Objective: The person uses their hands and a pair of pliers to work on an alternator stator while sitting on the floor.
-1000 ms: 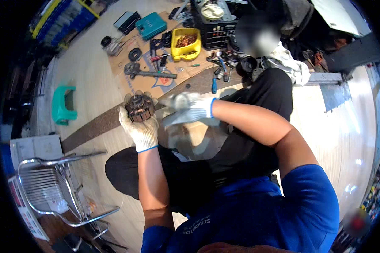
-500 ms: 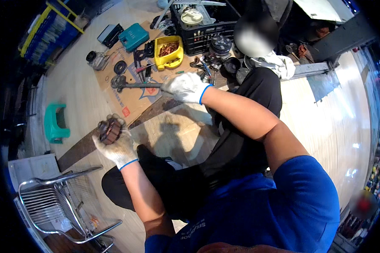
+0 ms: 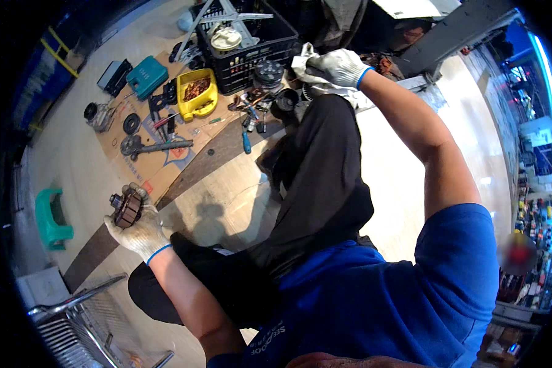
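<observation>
My left hand (image 3: 140,232), in a white knit glove with a blue cuff, is closed around a round brown slotted motor rotor (image 3: 129,210) with a short shaft stub. It is held above the floor, past my left knee. My right hand (image 3: 342,67), gloved the same way, reaches far forward and grips a crumpled white rag (image 3: 306,67) beside the black crate; its fingertips are partly hidden in the cloth. On the cardboard (image 3: 142,168) lies a dark hammer (image 3: 159,147) with a rounded head and long handle.
A yellow cut-open jug (image 3: 197,112) holds copper-coloured bits. Near it are a teal case (image 3: 147,77), a black ring (image 3: 132,124), a blue-handled screwdriver (image 3: 246,143) and a black crate (image 3: 282,37). A green stool (image 3: 52,224) and metal chair (image 3: 80,300) stand left.
My right hand has let go of the hammer, which now lies on the cardboard, and has moved forward and right onto the rag. My left hand still holds the rotor. The view has shifted right.
</observation>
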